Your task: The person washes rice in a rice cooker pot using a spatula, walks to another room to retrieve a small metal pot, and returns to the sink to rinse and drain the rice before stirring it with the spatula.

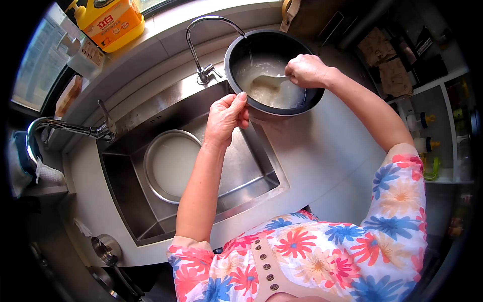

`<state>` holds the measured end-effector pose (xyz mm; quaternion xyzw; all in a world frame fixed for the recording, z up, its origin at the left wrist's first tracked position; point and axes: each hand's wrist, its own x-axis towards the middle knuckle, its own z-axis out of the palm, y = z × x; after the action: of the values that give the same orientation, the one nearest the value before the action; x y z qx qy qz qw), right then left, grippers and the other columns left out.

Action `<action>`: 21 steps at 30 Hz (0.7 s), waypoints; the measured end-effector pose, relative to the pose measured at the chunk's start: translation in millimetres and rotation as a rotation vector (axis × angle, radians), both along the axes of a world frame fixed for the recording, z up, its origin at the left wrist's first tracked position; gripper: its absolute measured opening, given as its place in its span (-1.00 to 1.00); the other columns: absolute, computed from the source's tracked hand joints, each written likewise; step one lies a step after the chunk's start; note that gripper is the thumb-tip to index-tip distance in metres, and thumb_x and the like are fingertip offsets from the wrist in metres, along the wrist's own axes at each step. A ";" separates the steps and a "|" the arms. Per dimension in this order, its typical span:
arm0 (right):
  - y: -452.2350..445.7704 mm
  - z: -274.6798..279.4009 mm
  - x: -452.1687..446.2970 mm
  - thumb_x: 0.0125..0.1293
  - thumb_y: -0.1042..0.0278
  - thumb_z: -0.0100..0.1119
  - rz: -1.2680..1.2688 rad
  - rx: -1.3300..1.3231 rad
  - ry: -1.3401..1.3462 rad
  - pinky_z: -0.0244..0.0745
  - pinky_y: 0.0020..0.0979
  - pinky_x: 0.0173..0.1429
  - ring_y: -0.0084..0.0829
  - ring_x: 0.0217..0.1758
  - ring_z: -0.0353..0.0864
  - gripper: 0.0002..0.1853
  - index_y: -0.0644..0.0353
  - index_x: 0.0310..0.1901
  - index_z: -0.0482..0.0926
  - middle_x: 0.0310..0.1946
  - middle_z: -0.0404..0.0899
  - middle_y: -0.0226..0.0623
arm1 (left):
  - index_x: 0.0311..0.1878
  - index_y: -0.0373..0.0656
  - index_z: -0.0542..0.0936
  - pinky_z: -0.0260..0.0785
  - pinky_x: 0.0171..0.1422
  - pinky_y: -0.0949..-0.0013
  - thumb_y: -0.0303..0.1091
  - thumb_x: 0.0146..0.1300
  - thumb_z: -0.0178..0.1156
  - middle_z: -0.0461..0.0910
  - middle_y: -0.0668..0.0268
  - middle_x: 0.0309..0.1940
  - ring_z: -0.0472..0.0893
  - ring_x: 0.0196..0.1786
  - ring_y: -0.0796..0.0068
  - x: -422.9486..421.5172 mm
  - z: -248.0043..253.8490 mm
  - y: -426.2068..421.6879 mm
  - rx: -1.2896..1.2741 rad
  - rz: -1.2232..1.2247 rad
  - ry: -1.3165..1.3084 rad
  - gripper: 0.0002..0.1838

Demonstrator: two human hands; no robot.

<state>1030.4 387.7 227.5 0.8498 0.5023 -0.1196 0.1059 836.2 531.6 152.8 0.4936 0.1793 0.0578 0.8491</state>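
My left hand (227, 115) grips the near left rim of a dark inner cooking pot (282, 109), thumb on top of the edge. Rice (262, 94) lies under cloudy water inside the pot. My right hand (308, 70) is closed round the handle of a pale rice paddle (270, 80), whose blade dips into the water. A thin stream runs from a slim curved faucet (214, 19) into the pot, which sits at the sink's right edge, over the counter.
In the steel sink (132, 194) stands a round metal basin (149, 168) holding whitish water. A second faucet (65, 124) rises on the left. A yellow detergent jug (118, 40) stands on the sill. Small pans (106, 249) are at lower left, and shelves (435, 116) are at right.
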 end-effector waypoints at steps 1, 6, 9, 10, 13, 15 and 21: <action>1.7 -3.9 7.0 -0.02 0.47 0.04 -0.014 -0.002 -0.046 0.49 -0.24 -0.10 -0.15 -0.18 0.59 -0.81 0.09 -0.38 0.64 -0.36 0.62 -0.17 | -0.46 -0.14 0.49 0.32 -0.60 0.58 -0.15 0.26 0.15 0.47 0.38 -0.67 0.43 -0.70 0.62 0.2 -0.3 -0.2 -0.002 0.003 0.003 -0.72; 3.9 16.2 15.4 0.01 0.40 0.08 -0.054 0.067 -0.119 0.49 -0.24 -0.07 -0.20 -0.12 0.58 -0.79 0.04 -0.30 0.65 -0.28 0.62 -0.23 | -0.46 -0.14 0.49 0.31 -0.60 0.59 -0.15 0.26 0.15 0.47 0.38 -0.67 0.43 -0.70 0.62 -1.2 1.1 0.6 -0.004 0.000 -0.003 -0.72; 4.1 18.8 22.3 0.06 0.35 0.08 0.041 0.166 -0.187 0.49 -0.23 -0.13 -0.19 -0.22 0.60 -0.82 0.07 -0.31 0.65 -0.38 0.62 -0.21 | -0.46 -0.14 0.49 0.31 -0.60 0.58 -0.16 0.26 0.15 0.47 0.38 -0.67 0.43 -0.70 0.62 0.8 -0.3 -0.8 0.000 0.012 0.003 -0.72; 4.3 16.6 24.5 0.04 0.38 0.07 0.023 0.106 -0.200 0.49 -0.23 -0.13 -0.18 -0.21 0.60 -0.83 0.08 -0.35 0.65 -0.37 0.62 -0.20 | -0.46 -0.14 0.49 0.31 -0.60 0.58 -0.16 0.26 0.14 0.47 0.38 -0.67 0.43 -0.70 0.62 0.9 -1.4 -0.6 0.007 0.016 0.010 -0.72; 6.2 11.9 22.4 -0.08 0.49 0.05 0.031 0.014 -0.189 0.52 -0.27 -0.17 -0.17 -0.22 0.61 -0.83 0.14 -0.43 0.63 -0.37 0.63 -0.16 | -0.46 -0.14 0.49 0.31 -0.60 0.58 -0.16 0.26 0.14 0.47 0.38 -0.67 0.43 -0.70 0.62 1.1 1.3 0.2 0.006 0.008 0.009 -0.72; 5.1 13.6 17.3 -0.12 0.53 0.06 0.054 -0.124 -0.106 0.52 -0.29 -0.23 -0.16 -0.23 0.62 -0.84 0.18 -0.47 0.63 -0.41 0.63 -0.16 | -0.46 -0.14 0.49 0.32 -0.61 0.58 -0.16 0.26 0.14 0.48 0.38 -0.67 0.43 -0.70 0.62 -0.9 0.9 0.4 -0.002 0.006 0.005 -0.72; 6.5 31.0 3.1 -0.06 0.50 0.03 -0.105 -0.331 0.423 0.31 -0.42 -0.68 -0.47 -0.77 0.42 -0.89 0.31 -0.61 0.53 -0.73 0.49 -0.25 | -0.46 -0.14 0.49 0.32 -0.61 0.58 -0.16 0.26 0.14 0.48 0.37 -0.67 0.43 -0.70 0.61 0.9 -1.4 -1.2 -0.003 0.013 0.006 -0.72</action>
<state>1033.5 394.2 258.5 0.8018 0.4424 -0.3803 0.1296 837.1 530.4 151.4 0.4913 0.1851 0.0615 0.8489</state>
